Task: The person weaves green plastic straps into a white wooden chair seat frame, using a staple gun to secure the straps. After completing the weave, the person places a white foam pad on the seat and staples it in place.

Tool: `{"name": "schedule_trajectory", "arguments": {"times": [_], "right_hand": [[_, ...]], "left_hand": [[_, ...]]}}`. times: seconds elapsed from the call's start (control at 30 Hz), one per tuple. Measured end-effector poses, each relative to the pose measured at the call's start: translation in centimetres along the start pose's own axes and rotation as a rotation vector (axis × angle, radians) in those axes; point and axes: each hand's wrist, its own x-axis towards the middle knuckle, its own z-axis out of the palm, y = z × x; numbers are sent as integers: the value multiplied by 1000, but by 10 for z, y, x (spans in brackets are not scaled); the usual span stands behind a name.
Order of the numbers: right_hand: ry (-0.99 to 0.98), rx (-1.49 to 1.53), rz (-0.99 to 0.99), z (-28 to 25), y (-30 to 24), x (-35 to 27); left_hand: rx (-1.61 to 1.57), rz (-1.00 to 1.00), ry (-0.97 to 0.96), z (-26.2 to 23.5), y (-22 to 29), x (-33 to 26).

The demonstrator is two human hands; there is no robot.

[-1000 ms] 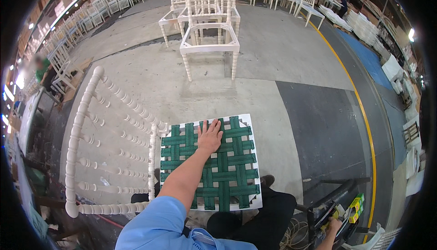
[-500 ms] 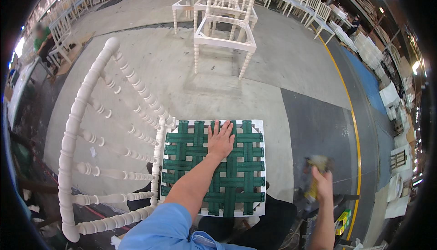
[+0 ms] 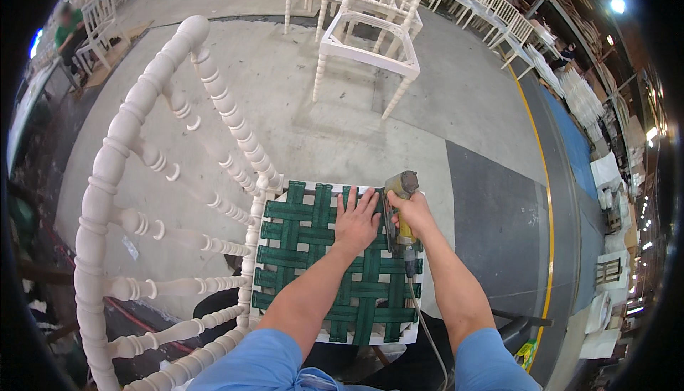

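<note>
Before me lies a white chair [image 3: 91, 248], its turned-spindle backrest standing to my left. Green straps [image 3: 288, 254] are woven in a grid across its seat frame. My left hand [image 3: 356, 226] lies flat on the far part of the webbing, fingers spread. Gripped in my right hand [image 3: 415, 214] is a yellow and dark air stapler [image 3: 405, 186], held over the seat's right edge beside my left fingertips. An air hose [image 3: 426, 320] runs from the stapler's handle toward me. Whether its nose touches the strap is hidden.
Unwebbed white chairs [image 3: 370, 56] stand ahead on the grey floor [image 3: 356, 134]. Rows of chairs [image 3: 470, 1] line the far side. A person in green [image 3: 70, 31] sits far left, another person [image 3: 565, 56] far right. A yellow line [image 3: 547, 206] runs along the right.
My right hand has brought the stapler in from the right side to the seat's right edge. My left hand stays flat on the webbing. The view has shifted slightly.
</note>
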Motion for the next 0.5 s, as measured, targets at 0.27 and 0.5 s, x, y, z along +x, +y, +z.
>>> {"name": "schedule_trajectory", "arguments": {"times": [0.27,0.5], "right_hand": [[39,-40,1,6,2,6],[13,-66,-27,8,4,8]], "left_hand": [[-17,-25,-61,1,-1,1],[-68,3,104,5,-7,-1]]}}
